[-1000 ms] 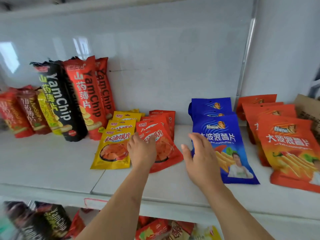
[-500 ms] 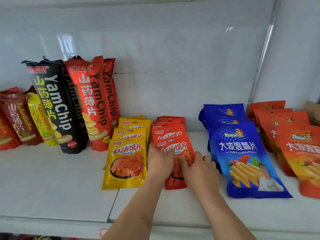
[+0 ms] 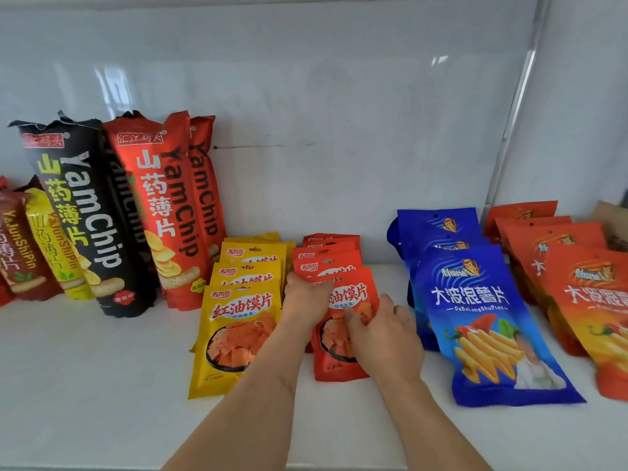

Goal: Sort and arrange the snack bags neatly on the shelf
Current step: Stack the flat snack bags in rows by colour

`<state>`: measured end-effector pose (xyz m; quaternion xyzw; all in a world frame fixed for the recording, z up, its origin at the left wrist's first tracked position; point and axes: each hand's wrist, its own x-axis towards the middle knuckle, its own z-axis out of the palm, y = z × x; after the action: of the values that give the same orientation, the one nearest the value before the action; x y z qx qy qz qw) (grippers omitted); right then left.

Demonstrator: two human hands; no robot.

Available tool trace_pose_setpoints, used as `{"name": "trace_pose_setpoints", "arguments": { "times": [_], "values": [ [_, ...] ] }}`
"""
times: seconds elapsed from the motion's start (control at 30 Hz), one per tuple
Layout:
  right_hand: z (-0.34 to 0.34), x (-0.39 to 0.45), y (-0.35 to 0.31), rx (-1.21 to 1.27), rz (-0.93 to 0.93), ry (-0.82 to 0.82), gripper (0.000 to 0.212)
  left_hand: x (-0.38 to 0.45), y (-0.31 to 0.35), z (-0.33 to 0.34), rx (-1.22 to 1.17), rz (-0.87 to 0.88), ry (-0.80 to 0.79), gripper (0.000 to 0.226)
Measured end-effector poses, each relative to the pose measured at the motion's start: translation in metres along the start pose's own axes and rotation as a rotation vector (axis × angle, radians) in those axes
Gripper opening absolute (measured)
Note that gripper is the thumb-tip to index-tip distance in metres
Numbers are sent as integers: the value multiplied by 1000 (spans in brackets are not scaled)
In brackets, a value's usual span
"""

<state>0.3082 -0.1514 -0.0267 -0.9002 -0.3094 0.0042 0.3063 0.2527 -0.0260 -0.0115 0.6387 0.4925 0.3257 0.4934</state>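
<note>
A row of red snack bags lies overlapped in the middle of the white shelf [image 3: 85, 385]; the front red bag [image 3: 339, 365] lies between my hands. My left hand [image 3: 306, 300] grips its upper left corner. On the bag's right edge is my right hand [image 3: 384, 334], thumb on the face and fingers curled round the side. A matching row of yellow snack bags [image 3: 234, 334] lies just to the left. Blue chip bags [image 3: 482, 321] and orange chip bags [image 3: 584, 300] lie in overlapped rows to the right.
Tall black [image 3: 85, 215] and red [image 3: 163, 205] YamChip bags lean against the back wall at the left, with smaller yellow and dark red bags [image 3: 44, 246] beside them. A brown cardboard box [image 3: 615, 226] shows at the far right edge.
My right hand moved left from the blue bag onto the front red bag. The red bag has been turned from a slant to line up straight with its row. The view moved closer.
</note>
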Motion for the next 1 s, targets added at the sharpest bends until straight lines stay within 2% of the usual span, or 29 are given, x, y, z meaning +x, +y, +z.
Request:
{"name": "trace_pose_setpoints", "arguments": {
  "times": [0.1,0.33,0.53,0.67,0.73,0.9,1.0],
  "values": [
    [1,0,1,-64,-42,8,75,12,5,2,1,20,19,80],
    [7,11,4,-2,15,30,66,25,-1,16,-53,21,-18,53],
    [7,15,8,85,63,81,63,29,-1,26,-158,28,-219,59],
    [6,11,10,52,26,45,65,26,-3,27,-121,20,-171,40],
    [7,8,10,18,6,58,65,26,-5,26,-95,29,-183,44],
    [10,6,5,-40,-1,77,63,26,-10,28,50,178,-132,49],
    [11,2,7,-83,-3,58,67,27,-14,30,76,195,-113,51]
  ]
}}
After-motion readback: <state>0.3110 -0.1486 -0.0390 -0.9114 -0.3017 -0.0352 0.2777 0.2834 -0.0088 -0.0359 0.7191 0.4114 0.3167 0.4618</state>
